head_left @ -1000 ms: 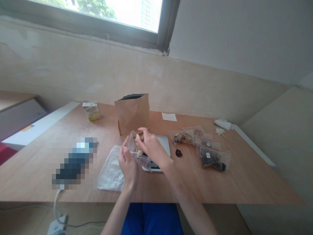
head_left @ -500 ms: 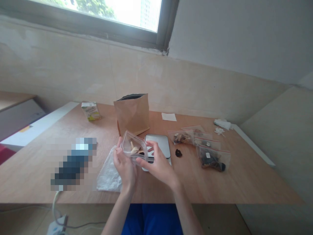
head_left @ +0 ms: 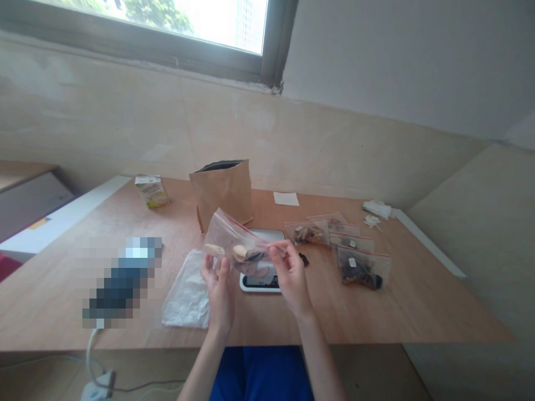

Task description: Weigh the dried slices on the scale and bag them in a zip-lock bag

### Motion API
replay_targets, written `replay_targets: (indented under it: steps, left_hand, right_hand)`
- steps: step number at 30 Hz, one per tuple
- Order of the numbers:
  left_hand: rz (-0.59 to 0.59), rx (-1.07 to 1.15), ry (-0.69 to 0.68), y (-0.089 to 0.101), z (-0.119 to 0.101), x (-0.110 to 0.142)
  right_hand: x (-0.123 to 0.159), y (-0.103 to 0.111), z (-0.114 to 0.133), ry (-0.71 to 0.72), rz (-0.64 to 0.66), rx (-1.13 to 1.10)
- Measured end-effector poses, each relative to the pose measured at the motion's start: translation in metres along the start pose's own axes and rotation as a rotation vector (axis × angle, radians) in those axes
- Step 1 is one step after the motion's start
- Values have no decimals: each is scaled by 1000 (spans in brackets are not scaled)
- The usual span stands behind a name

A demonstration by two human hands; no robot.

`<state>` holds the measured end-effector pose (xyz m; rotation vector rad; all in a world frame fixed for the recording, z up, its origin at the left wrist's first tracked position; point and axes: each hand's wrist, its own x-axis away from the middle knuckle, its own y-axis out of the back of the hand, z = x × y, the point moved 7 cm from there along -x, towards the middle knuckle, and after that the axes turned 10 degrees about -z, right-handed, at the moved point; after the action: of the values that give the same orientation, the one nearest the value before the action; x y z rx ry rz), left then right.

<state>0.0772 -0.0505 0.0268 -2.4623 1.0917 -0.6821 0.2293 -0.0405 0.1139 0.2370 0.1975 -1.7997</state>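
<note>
A clear zip bag [head_left: 225, 231] with a red-edged seal hangs tilted between my hands, above a digital kitchen scale [head_left: 261, 285]. Inside it lie pale and dark dried slices [head_left: 246, 254]. My right hand [head_left: 290, 273] pinches the bag's right end at the seal between thumb and fingers. At the lower left, my left hand [head_left: 219, 287] has its fingers closed on the bag's side. Just right of my right hand, a dark dried piece [head_left: 304, 259] lies on the table, partly hidden. The bag covers much of the scale.
Behind stands an open brown paper pouch [head_left: 221, 192], with a small carton [head_left: 151, 192] farther left. Several filled zip bags [head_left: 361, 270] lie at the right. A white plastic bag [head_left: 188, 295] and a blurred-out device [head_left: 123, 278] are on the left. White paper [head_left: 286, 199] lies at the back.
The bag's mouth, spread open before, is now drawn flat. My right hand has moved from the open mouth to pinch the seal's right end, and the bag has tilted sideways.
</note>
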Motion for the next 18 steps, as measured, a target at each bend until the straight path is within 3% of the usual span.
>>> replay_targets:
  steps: [2, 4, 11, 14, 18]
  left_hand:
    - [189, 50, 97, -13, 5, 3]
    - [303, 77, 146, -21, 3, 7]
    - [294, -13, 95, -15, 1, 8]
    - [284, 3, 132, -11, 6, 9]
    - [298, -6, 168, -13, 8, 12]
  right_hand:
    - [1, -1, -1, -3, 26, -19]
    - [1, -2, 0, 22, 66, 5]
    - [-2, 13, 9, 145, 60, 133]
    - [0, 17, 0, 34, -16, 1]
    - [5, 13, -18, -133, -4, -113]
